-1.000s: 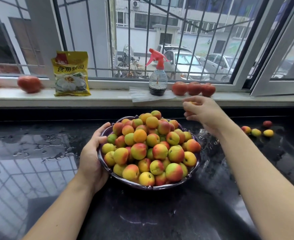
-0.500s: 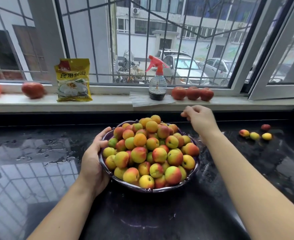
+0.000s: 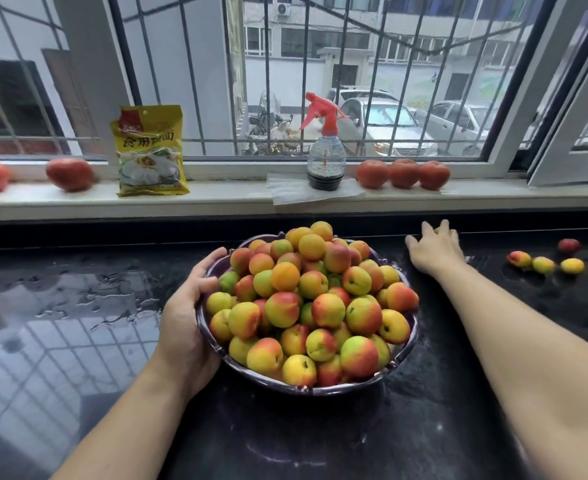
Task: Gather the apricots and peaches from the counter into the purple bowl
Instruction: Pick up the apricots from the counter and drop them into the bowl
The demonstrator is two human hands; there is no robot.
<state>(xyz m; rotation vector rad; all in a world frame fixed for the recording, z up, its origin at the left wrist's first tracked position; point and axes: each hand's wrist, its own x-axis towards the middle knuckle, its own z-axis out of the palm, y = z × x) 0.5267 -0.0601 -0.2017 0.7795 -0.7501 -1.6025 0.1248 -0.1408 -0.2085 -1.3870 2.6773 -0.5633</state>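
**Desk:** At the black kitchen counter [image 3: 424,427], what did the frame show?

**Photographer:** A person's left hand [image 3: 186,323] gripped the near-left rim of the purple bowl [image 3: 320,388], thumb up along the wall and fingers curled around its side. The bowl sat on the wet counter and was heaped above its rim with yellow, orange and red-blushed apricots and peaches [image 3: 306,299].

**Desk:** And the other hand?

**Photographer:** The right hand [image 3: 432,249] lay stretched out to the right of the bowl, at the counter's back edge below the windowsill [image 3: 77,202]. Its fingers were spread and fairly straight. A sliver of yellow showed at the fingertips, but I could not tell whether it was a fruit or whether the hand was touching one.

**Desk:** Any fruit outside the bowl?

**Photographer:** Four loose fruits [image 3: 543,263] lay on the counter well to the right of that hand: three in a row, one redder piece behind them.

**Desk:** Background?

**Photographer:** On the sill stood a yellow food packet [image 3: 150,150], a spray bottle [image 3: 325,157] with a red trigger on a sheet of paper [image 3: 285,192], three tomatoes [image 3: 403,173] side by side just right of it, and two more red tomatoes [image 3: 69,173] at far left. Window bars [image 3: 268,81] and parked cars [image 3: 386,129] showed beyond.
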